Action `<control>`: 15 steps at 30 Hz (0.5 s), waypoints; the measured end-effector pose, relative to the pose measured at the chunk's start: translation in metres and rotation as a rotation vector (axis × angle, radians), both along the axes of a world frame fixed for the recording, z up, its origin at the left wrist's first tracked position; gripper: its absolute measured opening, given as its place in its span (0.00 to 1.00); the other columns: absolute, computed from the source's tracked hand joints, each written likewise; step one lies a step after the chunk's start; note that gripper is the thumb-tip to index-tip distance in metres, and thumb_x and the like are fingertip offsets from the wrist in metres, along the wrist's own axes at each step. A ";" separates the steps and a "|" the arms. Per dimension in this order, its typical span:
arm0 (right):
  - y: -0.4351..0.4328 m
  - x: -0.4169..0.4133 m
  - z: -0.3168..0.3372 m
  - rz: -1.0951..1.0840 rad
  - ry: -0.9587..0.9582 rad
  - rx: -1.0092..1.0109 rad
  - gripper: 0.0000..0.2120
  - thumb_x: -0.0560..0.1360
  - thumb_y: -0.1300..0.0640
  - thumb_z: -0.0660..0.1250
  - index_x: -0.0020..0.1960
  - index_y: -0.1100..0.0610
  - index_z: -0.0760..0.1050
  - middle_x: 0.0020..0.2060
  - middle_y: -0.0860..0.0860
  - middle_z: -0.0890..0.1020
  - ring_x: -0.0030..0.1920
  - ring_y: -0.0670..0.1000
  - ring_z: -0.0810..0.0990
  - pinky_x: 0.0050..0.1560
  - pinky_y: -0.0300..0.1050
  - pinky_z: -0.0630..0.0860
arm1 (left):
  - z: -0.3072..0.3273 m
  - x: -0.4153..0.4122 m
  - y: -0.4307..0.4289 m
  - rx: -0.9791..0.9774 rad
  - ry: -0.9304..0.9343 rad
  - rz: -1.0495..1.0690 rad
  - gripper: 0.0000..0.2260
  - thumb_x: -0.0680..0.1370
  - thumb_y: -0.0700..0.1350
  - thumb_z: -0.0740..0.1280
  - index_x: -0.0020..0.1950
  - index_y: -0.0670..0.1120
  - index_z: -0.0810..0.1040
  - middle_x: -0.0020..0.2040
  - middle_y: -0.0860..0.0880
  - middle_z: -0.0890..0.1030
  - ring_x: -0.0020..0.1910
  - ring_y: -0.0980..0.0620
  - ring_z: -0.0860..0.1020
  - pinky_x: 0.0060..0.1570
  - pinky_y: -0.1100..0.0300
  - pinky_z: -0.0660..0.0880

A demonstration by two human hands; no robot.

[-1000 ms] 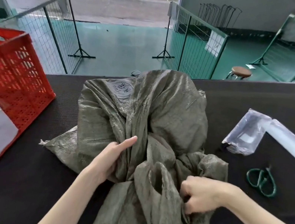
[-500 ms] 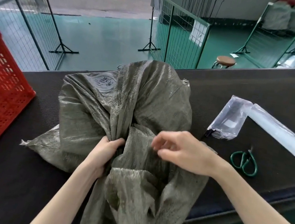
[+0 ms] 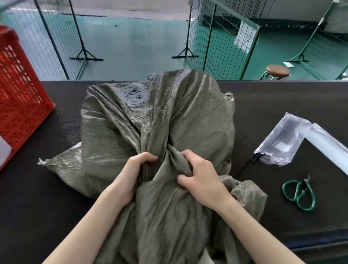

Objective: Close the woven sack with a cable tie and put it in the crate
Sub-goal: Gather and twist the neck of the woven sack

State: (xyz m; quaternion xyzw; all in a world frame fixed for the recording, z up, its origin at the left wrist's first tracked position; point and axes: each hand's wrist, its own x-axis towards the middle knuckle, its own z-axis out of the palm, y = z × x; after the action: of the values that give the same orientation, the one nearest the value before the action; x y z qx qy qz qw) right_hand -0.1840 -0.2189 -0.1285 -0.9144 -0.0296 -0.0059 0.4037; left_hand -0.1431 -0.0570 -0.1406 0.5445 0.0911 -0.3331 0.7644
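A grey-green woven sack [image 3: 170, 117] lies on the dark table, its loose mouth end draped over the near edge. My left hand [image 3: 132, 173] and my right hand [image 3: 201, 178] both grip the bunched neck of the sack, side by side, squeezing the fabric together. A red plastic crate [image 3: 2, 89] stands at the left of the table with a white sheet on its near side. A clear plastic bag [image 3: 282, 140] with a black strip poking out of its lower end lies at the right; I cannot tell if it holds cable ties.
Green-handled scissors [image 3: 298, 194] lie on the table right of the sack. A long clear plastic roll [image 3: 345, 162] runs along the right. Beyond the table are green wire fence panels [image 3: 221, 36] and a round stool [image 3: 277, 71] on a green floor.
My right hand moved from the loose mouth fabric up to the neck and closed on it beside my left hand. My left hand went from flat on the sack to gripping it.
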 end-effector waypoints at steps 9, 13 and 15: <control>0.036 -0.027 0.003 0.148 -0.218 0.001 0.20 0.63 0.69 0.63 0.53 0.58 0.72 0.51 0.53 0.74 0.53 0.53 0.74 0.57 0.44 0.70 | 0.006 0.019 -0.025 -0.165 0.005 -0.072 0.20 0.77 0.53 0.60 0.39 0.41 0.85 0.38 0.44 0.85 0.36 0.52 0.83 0.37 0.64 0.80; 0.037 -0.029 -0.006 0.202 -0.196 -0.074 0.17 0.63 0.67 0.63 0.52 0.58 0.71 0.52 0.53 0.74 0.53 0.53 0.72 0.55 0.37 0.65 | 0.001 0.026 -0.026 -0.053 0.036 -0.080 0.14 0.73 0.51 0.66 0.43 0.40 0.84 0.39 0.43 0.84 0.36 0.50 0.82 0.40 0.62 0.79; 0.031 -0.028 -0.007 0.229 -0.183 -0.092 0.16 0.65 0.65 0.63 0.53 0.57 0.71 0.52 0.51 0.75 0.52 0.52 0.72 0.54 0.36 0.64 | -0.006 0.031 -0.028 0.042 -0.028 -0.026 0.16 0.70 0.48 0.71 0.52 0.38 0.81 0.42 0.43 0.83 0.38 0.50 0.81 0.39 0.62 0.78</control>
State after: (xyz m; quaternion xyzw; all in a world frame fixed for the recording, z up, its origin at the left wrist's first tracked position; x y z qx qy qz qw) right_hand -0.2119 -0.1876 -0.1359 -0.9182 -0.1708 -0.0419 0.3549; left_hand -0.1122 -0.0846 -0.1468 0.5662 0.0801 -0.3334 0.7495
